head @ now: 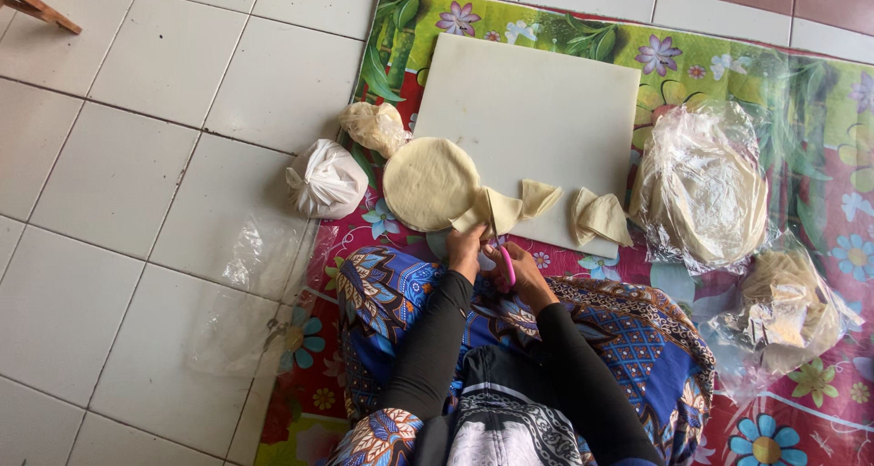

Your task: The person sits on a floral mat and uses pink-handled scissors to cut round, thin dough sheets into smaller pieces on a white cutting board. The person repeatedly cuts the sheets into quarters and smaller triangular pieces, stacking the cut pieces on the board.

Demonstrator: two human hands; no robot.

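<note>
The left hand (467, 248) pinches a folded pale dough sheet (492, 213) at the white plastic cutting board's (533, 111) near edge; the right hand (521, 270) grips pink-handled scissors (506, 263). The floppy sheet could shift, skewing the cut toward the fingers

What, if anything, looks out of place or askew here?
Little stands out. The round stack of wrappers overhangs the left edge of the white cutting board rather than sitting fully on it, and loose clear plastic lies crumpled on the floor tiles beside the mat. Nothing looks spilled or damaged.
</note>
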